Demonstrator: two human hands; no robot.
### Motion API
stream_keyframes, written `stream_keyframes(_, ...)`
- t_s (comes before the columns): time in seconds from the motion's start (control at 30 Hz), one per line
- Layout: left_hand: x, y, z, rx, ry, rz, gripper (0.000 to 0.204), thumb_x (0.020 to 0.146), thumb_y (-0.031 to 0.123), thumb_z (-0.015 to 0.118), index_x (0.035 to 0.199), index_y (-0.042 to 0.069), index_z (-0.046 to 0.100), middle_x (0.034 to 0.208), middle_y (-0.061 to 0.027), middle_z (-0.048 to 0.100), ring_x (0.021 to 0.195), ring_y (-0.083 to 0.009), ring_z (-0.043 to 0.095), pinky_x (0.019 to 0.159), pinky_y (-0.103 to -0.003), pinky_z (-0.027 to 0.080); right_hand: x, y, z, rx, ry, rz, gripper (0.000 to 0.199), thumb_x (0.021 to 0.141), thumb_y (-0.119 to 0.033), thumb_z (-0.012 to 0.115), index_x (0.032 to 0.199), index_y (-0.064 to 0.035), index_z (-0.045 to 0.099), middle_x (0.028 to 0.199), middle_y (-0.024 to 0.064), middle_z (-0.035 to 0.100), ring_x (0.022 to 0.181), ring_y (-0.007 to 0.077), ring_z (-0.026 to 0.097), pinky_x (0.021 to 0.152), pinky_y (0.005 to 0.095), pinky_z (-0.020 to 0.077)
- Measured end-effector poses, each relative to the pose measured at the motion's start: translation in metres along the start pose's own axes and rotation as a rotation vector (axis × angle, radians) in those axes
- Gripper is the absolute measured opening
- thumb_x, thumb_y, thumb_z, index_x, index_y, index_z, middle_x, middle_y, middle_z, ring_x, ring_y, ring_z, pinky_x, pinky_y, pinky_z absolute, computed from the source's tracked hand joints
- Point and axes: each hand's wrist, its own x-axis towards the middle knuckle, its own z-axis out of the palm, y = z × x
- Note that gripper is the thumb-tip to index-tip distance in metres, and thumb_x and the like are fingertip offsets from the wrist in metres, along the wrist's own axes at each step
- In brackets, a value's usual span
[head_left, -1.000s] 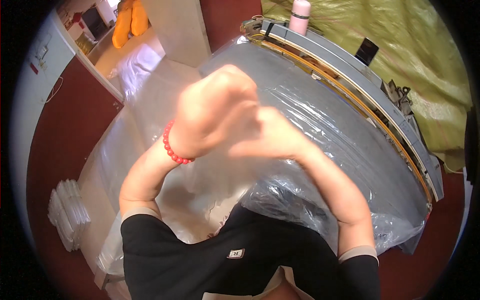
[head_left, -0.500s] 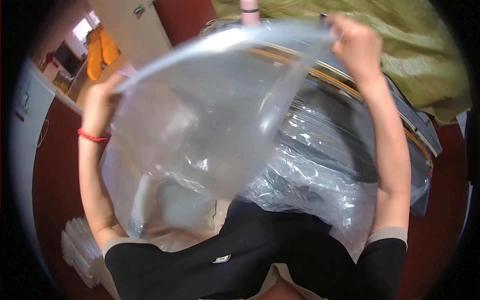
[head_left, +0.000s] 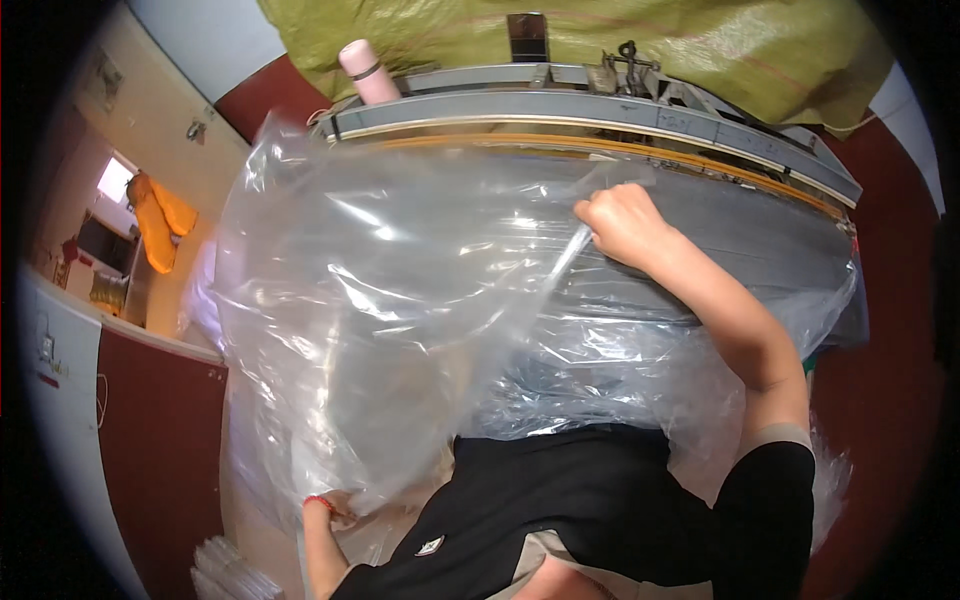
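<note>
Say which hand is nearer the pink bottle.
Right. The right hand, holding the clear plastic film, is below and right of the pink bottle in the picture; the left hand is farther below, near the lower edge.

A head-worn fisheye looks down on the nearby hands [head_left: 625, 225].

Clear plastic sheet [head_left: 400, 270], glossy, creased, spread wide left of centre, right edge slanting

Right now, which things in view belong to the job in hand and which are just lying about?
In use:
clear plastic sheet, gripped by the right hand
left hand at its near edge
crinkled plastic at the waist

Apparently lying about:
pink bottle
dark rectangular object
orange object through doorway
</note>
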Motion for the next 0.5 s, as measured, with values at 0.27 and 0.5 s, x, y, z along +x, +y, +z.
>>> stream_keyframes(0.27, -0.091, 0.092, -0.181, -0.172, 1.136, 0.208, 0.023, 0.072, 0.013, 0.058, 0.094, 0.005, 0.057, 0.083, -0.015, 0.06, 0.079, -0.0303, 0.058, 0.067, -0.038, 0.046, -0.057, 0.019, -0.018, 0.139, 0.162, 0.152, 0.024, 0.058, 0.003, 0.054, 0.08, -0.0063, 0.055, 0.075, 0.0085, 0.053, 0.07, 0.0274, 0.055, 0.058, 0.0374, 0.0458)
stream_keyframes(0.5, -0.107, 0.33, -0.354, 0.104, 1.501, 1.236, 0.09, 0.059, 0.023, 0.075, 0.13, 0.002, 0.025, 0.131, -0.02, 0.03, 0.124, -0.0322, 0.024, 0.101, -0.037, 0.023, -0.099, 0.015, -0.04, 0.151, 0.246, 0.221, 0.025, 0.057, 0.003, 0.055, 0.08, -0.0062, 0.055, 0.072, 0.0056, 0.05, 0.07, 0.0233, 0.055, 0.056, 0.0337, 0.0459)
